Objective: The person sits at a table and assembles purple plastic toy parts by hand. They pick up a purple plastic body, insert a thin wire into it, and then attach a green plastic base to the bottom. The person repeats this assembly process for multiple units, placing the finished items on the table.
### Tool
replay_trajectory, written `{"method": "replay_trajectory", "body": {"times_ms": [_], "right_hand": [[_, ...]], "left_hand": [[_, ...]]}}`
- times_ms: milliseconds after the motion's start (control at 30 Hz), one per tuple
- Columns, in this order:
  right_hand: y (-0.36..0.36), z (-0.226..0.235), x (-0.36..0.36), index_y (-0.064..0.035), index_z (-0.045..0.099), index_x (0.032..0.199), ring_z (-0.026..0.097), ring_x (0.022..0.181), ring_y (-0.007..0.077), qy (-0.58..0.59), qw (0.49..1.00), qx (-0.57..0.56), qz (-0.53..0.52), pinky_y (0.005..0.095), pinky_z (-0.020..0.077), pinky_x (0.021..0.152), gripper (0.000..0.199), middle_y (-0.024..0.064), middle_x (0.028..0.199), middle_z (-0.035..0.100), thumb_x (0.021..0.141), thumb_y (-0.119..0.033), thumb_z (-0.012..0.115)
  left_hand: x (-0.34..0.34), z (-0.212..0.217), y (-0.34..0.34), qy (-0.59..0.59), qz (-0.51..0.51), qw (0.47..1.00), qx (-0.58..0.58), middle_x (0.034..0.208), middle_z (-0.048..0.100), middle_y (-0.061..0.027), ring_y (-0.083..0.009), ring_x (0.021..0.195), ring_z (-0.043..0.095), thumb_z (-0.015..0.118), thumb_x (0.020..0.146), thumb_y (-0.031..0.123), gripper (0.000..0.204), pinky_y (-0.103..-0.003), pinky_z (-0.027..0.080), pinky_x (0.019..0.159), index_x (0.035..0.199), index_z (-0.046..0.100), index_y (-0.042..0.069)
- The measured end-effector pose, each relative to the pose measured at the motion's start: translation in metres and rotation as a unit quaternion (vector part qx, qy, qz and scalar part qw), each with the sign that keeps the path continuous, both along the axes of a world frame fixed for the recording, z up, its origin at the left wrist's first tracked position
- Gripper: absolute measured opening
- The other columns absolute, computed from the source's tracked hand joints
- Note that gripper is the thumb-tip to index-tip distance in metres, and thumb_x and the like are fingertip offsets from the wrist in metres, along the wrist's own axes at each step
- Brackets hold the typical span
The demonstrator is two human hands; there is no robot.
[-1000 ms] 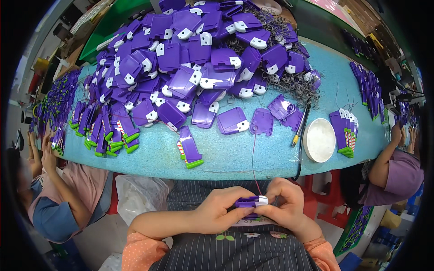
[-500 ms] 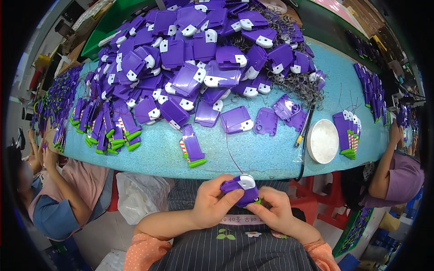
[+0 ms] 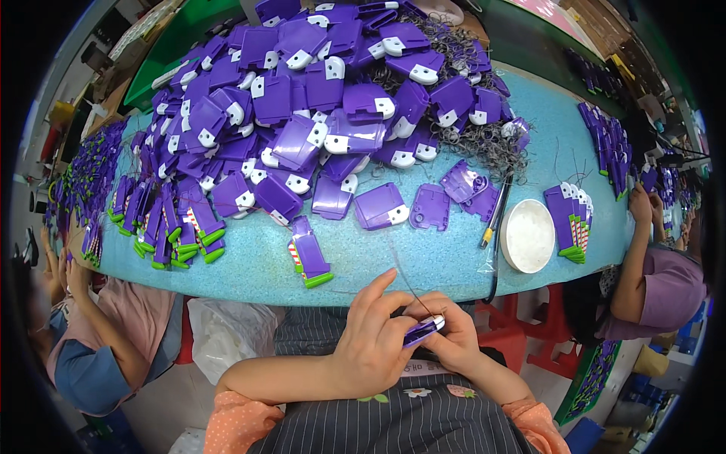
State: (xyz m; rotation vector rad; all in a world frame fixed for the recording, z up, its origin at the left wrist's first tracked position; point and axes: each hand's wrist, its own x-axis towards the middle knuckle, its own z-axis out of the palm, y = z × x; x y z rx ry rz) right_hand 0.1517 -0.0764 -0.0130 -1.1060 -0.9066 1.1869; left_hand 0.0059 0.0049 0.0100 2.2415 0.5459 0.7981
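We see a near plastic casing (image 3: 420, 332) and far glossy plastic shells (image 3: 301, 142). The near striped apron (image 3: 378, 425) is matt cloth.

My fingers (image 3: 376, 310) hide part of the flat purple-and-white plastic piece (image 3: 422, 333) between them; beyond, a thin dark wire (image 3: 414, 293) blurs

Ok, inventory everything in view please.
held casing: one, purple-white, between hands
thin wire: one, dark, above
casings: many, purple and white, heaped
wire tangle: one, grey, right of heap
green-tipped pieces: many, purple, table left, centre, right
bowl: one, white, table right
tool: one, black-yellow, left of bowl
table: one, blue, ahead
bag: one, white, below table
stools: count unclear, red, right
co-workers: at least two, blue and purple sleeves, both sides
left hand, right hand: two, bare, lower middle
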Motion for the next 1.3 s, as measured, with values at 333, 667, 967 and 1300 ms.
{"method": "replay_trajectory", "body": {"times_ms": [333,667,967,1300], "right_hand": [[-0.034,0.066,0.078,0.0024,0.056,0.094,0.054,0.077,0.0131,-0.274,0.908,0.015,-0.316,0.0244,0.0442,0.066,0.017,0.0071,0.085,0.057,0.079,-0.007,0.056],[0.013,0.033,0.223,0.0003,0.058,0.087,0.052,0.067,0.0074,-0.448,0.819,-0.106,-0.343,0.0213,0.0412,0.061,0.017,0.0012,0.074,0.057,0.077,-0.008,0.070],[0.011,0.036,0.187,-0.0019,0.057,0.100,0.054,0.094,0.0301,-0.676,0.638,-0.057,-0.365,0.0408,0.0413,0.081,0.040,0.0130,0.101,0.056,0.067,-0.016,0.076],[0.030,0.050,0.033,0.0024,0.045,0.120,0.051,0.101,0.0342,-0.478,0.872,0.104,0.018,0.0405,0.0428,0.085,0.071,0.0180,0.110,0.051,0.060,-0.011,0.080]], "left_hand": [[0.014,0.015,0.080,0.159,0.005,0.983,0.089,0.114,0.050,-0.0244,-0.0386,0.110,0.048,0.070,0.072,0.015,0.049,-0.045,0.039,0.094,0.111,0.048,-0.007],[0.034,-0.013,0.113,0.236,0.031,0.916,0.321,0.092,0.060,-0.0168,-0.0274,0.082,0.055,0.060,0.069,0.004,0.037,-0.034,0.046,0.074,0.104,0.054,-0.007],[0.002,0.009,0.045,-0.194,-0.049,0.724,-0.660,0.111,0.059,-0.0180,-0.0233,0.103,0.057,0.046,0.095,0.018,0.033,-0.036,0.042,0.092,0.120,0.045,-0.003],[-0.010,0.000,0.006,-0.126,-0.106,0.807,-0.568,0.117,0.055,-0.0183,-0.0278,0.106,0.056,0.042,0.096,0.012,0.040,-0.038,0.043,0.092,0.131,0.035,-0.005]]}}
